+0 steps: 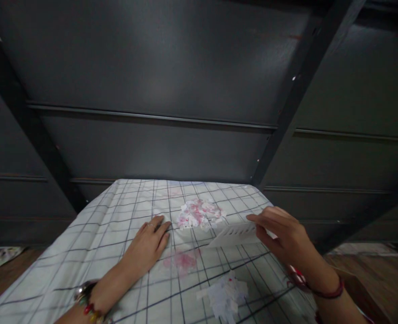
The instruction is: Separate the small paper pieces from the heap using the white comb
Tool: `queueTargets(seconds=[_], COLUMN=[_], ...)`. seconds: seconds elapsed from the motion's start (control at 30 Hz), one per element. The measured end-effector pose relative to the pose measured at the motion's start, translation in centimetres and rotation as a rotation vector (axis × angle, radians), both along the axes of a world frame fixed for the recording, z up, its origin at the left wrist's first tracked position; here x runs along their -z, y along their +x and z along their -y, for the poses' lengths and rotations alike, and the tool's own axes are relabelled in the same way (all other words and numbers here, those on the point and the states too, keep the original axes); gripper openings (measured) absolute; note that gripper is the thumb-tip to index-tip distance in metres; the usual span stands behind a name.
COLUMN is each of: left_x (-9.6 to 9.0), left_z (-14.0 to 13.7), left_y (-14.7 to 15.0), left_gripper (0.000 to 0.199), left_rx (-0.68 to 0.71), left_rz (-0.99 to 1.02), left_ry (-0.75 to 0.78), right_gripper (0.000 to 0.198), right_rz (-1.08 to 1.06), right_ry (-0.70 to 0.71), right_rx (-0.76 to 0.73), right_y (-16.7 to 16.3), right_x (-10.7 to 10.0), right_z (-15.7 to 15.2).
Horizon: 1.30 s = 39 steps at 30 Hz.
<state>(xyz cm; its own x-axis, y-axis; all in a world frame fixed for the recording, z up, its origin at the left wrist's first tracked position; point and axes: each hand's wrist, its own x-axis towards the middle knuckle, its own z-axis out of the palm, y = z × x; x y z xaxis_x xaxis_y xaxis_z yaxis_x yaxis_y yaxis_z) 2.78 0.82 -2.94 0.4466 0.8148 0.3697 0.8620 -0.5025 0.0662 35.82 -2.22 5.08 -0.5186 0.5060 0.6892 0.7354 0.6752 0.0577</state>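
Note:
My left hand [147, 243] lies flat on the checked tablecloth, fingers spread and nothing in it. Just beyond its fingertips is a heap of white paper scraps [199, 213] with pink stains. My right hand [279, 229], on the other side, pinches the end of a thin white sheet [235, 235] between thumb and fingers. A row of dark slanted marks or slots runs along this sheet, which stands tilted and a bit blurred over the cloth. Nearer to me lies a second pile of white paper strips [227, 294].
A white tablecloth [118, 216] with dark grid lines covers the table. A pink stain [181, 262] marks it between my hands. Dark metal panels [158, 148] rise behind the table's far edge. At the lower right, a brown box [357, 288] stands beside the table.

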Motion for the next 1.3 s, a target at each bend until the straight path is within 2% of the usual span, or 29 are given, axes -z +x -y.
queueTargets(seconds=[0.1,0.27,0.47,0.63,0.73,0.83,1.07,1.3], left_x=[0.0,-0.1,-0.4,-0.3,-0.5,-0.6,-0.4,-0.3], left_z=[0.0,0.0,0.0,0.1,0.1,0.1,0.2,0.0], left_y=[0.0,0.1,0.2,0.2,0.3,0.3,0.1,0.1], left_gripper=[0.034,0.035,0.036,0.036,0.036,0.036,0.036,0.035], left_rx=[-0.002,0.0,0.007,-0.004,-0.001,0.009,0.028,0.038], left_rz=[-0.007,-0.022,-0.059,-0.063,-0.069,-0.05,-0.025,-0.03], left_ry=[-0.002,-0.006,-0.01,-0.022,-0.028,-0.021,0.021,0.009], right_gripper=[0.022,0.022,0.022,0.033,0.044,0.045,0.047,0.046], right_rz=[0.016,0.006,-0.086,0.044,0.107,0.126,0.154,0.18], right_ry=[-0.015,0.059,0.128,0.063,0.106,0.138,-0.025,-0.135], right_rx=[-0.015,-0.08,0.062,0.064,0.08,0.128,0.263,0.213], right_y=[-0.4,-1.9,-1.3,-2.7,-3.0,-2.2,0.6,0.6], right_x=[0.2,0.5,0.6,1.5,1.8,1.8,1.7,1.1], right_z=[-0.1,-0.1,-0.4,-0.7,-0.8,-1.1,-1.4,-0.9])
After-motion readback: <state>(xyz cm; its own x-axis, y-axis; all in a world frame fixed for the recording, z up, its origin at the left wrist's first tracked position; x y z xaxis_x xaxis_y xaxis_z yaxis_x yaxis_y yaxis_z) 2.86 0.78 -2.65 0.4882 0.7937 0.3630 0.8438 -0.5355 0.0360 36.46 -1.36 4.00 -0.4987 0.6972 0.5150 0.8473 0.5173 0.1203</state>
